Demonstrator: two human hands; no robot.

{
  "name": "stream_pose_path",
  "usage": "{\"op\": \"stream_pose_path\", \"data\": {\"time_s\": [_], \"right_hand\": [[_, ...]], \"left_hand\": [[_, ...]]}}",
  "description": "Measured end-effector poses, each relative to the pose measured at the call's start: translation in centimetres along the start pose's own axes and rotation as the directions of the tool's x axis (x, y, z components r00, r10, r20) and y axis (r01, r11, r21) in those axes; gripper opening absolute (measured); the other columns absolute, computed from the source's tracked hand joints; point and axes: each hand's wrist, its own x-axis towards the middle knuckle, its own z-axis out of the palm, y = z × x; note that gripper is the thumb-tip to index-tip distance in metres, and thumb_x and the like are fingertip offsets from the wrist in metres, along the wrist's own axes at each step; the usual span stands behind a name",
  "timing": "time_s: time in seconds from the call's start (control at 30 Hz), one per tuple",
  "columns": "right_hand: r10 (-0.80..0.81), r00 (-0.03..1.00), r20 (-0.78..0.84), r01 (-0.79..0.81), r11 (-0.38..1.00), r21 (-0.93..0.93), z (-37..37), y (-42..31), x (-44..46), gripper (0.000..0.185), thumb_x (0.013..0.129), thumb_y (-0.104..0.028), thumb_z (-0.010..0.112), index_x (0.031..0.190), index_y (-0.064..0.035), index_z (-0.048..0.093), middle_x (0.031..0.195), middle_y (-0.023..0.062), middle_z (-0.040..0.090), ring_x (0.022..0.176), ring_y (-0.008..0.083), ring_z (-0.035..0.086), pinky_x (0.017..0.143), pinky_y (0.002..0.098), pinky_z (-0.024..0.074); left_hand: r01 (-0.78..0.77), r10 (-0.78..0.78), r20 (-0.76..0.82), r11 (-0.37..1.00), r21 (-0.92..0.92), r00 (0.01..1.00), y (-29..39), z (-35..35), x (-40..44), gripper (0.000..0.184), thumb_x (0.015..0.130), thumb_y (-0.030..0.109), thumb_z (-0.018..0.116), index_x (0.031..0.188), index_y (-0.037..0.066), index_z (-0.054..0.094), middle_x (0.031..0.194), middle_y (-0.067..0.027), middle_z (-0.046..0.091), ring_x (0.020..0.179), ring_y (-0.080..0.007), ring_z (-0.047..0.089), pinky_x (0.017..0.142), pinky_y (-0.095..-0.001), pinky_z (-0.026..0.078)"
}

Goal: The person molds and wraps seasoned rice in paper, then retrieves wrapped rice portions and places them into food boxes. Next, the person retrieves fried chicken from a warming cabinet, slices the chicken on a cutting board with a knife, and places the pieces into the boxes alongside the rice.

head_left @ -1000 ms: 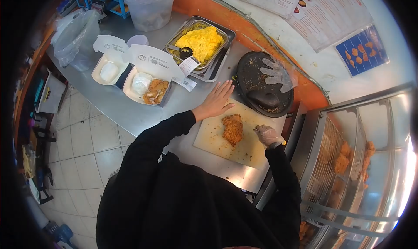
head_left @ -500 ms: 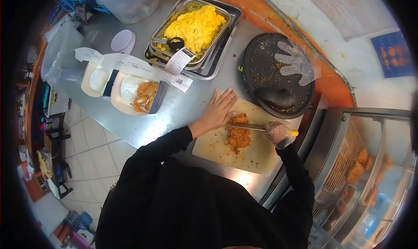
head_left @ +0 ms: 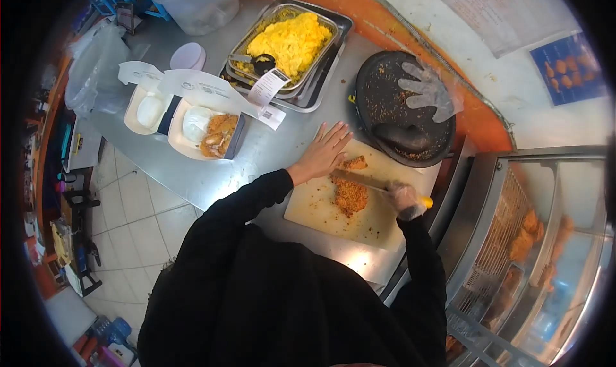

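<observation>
My left hand (head_left: 323, 153) is bare and lies with fingers stretched out at the upper left edge of the cream cutting board (head_left: 311, 208). My right hand (head_left: 404, 199), in a clear plastic glove, is closed around a knife (head_left: 427, 202) with a yellow handle. The thin blade reaches left across the board, between two parts of breaded fried chicken. The larger chicken piece (head_left: 350, 197) sits below the blade, and a smaller cut piece (head_left: 355, 163) lies above it. Brown crumbs are scattered on the board.
Beyond the board stands a black stone mortar (head_left: 378, 85) with a pestle and a plastic glove (head_left: 427, 92). A tray of scrambled egg (head_left: 292, 43), a receipt (head_left: 268, 88) and open boxes of rice and chicken (head_left: 228, 150) are to the left. A glass food warmer (head_left: 494, 238) flanks the right.
The chicken now shows a gap, with a small piece separated from the larger one. The right hand and knife have shifted slightly; the left hand stays flat.
</observation>
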Motion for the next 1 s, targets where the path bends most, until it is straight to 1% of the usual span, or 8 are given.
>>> {"op": "stream_pose_path", "data": {"time_s": [0.07,0.23,0.4,0.63,0.8,0.87,0.97,1.0], "right_hand": [[0.088,0.973,0.214,-0.124,0.979,0.161,-2.4,-1.4,-0.5,0.016,0.066,-0.023,0.053,0.073,-0.0083,0.052,0.065,0.0108,0.054,0.061,0.0269,0.054,0.053,0.0362,0.0437],[0.113,0.974,0.195,-0.139,0.982,0.125,-1.3,-1.5,-0.4,0.012,0.067,-0.022,0.052,0.068,-0.0100,0.052,0.058,0.0094,0.051,0.056,0.0274,0.052,0.050,0.0353,0.0427],[0.083,0.910,0.407,-0.112,0.993,0.047,0.6,-0.3,-0.3,0.009,0.069,-0.018,0.046,0.073,-0.0110,0.051,0.062,0.0084,0.055,0.057,0.0249,0.055,0.048,0.0348,0.0437],[0.063,0.967,0.247,-0.072,0.997,0.025,1.2,-0.3,-0.1,0.010,0.070,-0.019,0.044,0.074,-0.0124,0.051,0.065,0.0087,0.056,0.060,0.0252,0.056,0.051,0.0354,0.0446],[0.088,0.904,0.418,-0.142,0.985,0.101,0.6,-1.6,0.5,0.014,0.073,-0.020,0.043,0.076,-0.0112,0.053,0.067,0.0110,0.056,0.063,0.0267,0.056,0.054,0.0378,0.0449],[0.043,0.903,0.428,-0.070,0.996,0.049,2.9,-0.9,0.0,0.016,0.074,-0.022,0.042,0.079,-0.0117,0.054,0.067,0.0119,0.055,0.063,0.0275,0.056,0.054,0.0383,0.0446],[0.071,0.921,0.384,-0.113,0.990,0.089,2.7,-1.5,0.5,0.019,0.074,-0.025,0.043,0.080,-0.0117,0.055,0.067,0.0121,0.055,0.062,0.0280,0.056,0.053,0.0383,0.0444],[0.110,0.880,0.463,-0.175,0.979,0.100,0.5,-2.4,1.8,0.019,0.074,-0.027,0.045,0.078,-0.0113,0.055,0.068,0.0130,0.056,0.063,0.0287,0.055,0.054,0.0378,0.0440]], "left_hand": [[0.067,-0.066,0.022,0.995,-0.075,0.998,0.7,-1.2,-0.6,0.045,0.083,0.025,0.034,0.120,0.001,0.029,0.125,-0.0146,0.027,0.120,-0.0272,0.018,0.096,-0.0481,0.010],[0.046,-0.044,0.024,0.995,-0.084,0.999,1.2,-0.7,-0.7,0.044,0.083,0.025,0.033,0.120,0.000,0.029,0.125,-0.0146,0.028,0.120,-0.0271,0.018,0.096,-0.0476,0.009],[0.081,-0.077,0.041,0.991,-0.109,0.996,1.0,-0.2,-1.2,0.043,0.083,0.023,0.033,0.119,-0.001,0.030,0.124,-0.0145,0.029,0.119,-0.0267,0.019,0.096,-0.0473,0.010],[0.090,-0.092,-0.047,0.995,-0.047,0.995,1.2,0.0,-1.3,0.043,0.083,0.023,0.034,0.118,-0.002,0.031,0.123,-0.0148,0.029,0.119,-0.0267,0.020,0.096,-0.0462,0.012],[0.076,-0.079,-0.067,0.996,-0.040,0.995,1.1,-1.0,-1.7,0.043,0.083,0.024,0.033,0.119,0.000,0.030,0.124,-0.0150,0.028,0.119,-0.0265,0.019,0.096,-0.0455,0.012],[0.051,-0.054,-0.087,0.998,-0.033,0.995,1.0,-1.9,-1.6,0.044,0.083,0.024,0.034,0.120,0.001,0.029,0.124,-0.0142,0.028,0.120,-0.0256,0.018,0.096,-0.0459,0.011],[0.125,-0.128,-0.064,0.991,-0.048,0.990,0.2,-1.0,-2.1,0.044,0.083,0.023,0.034,0.121,0.001,0.028,0.125,-0.0128,0.028,0.120,-0.0238,0.019,0.096,-0.0465,0.011],[0.120,-0.122,-0.048,0.991,-0.051,0.991,-0.1,-1.0,-2.0,0.044,0.083,0.023,0.034,0.121,0.001,0.028,0.125,-0.0128,0.028,0.120,-0.0238,0.019,0.096,-0.0465,0.011]]}}
